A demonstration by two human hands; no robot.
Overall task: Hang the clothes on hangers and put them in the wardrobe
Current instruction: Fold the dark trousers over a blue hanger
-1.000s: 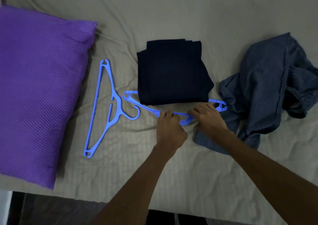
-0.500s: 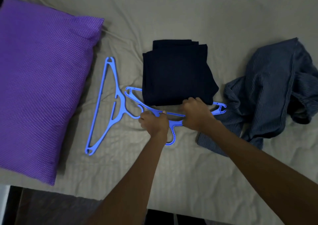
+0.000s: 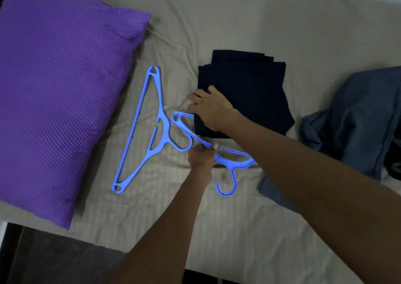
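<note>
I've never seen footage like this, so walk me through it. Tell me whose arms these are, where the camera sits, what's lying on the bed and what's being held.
There is no machine here. The arms belong to a person with a camera worn on the head, so the single view looks down over their own hands onto a bed with a beige sheet.

On the sheet lie a purple pillow, a folded dark garment, a crumpled striped blue shirt and two blue plastic hangers.

The left hand grips the nearer hanger by its arm. One end of that hanger is tucked under the folded garment. The right hand rests on the garment's left edge, fingers seemingly curling over it. The other hanger lies untouched beside the pillow.
</note>
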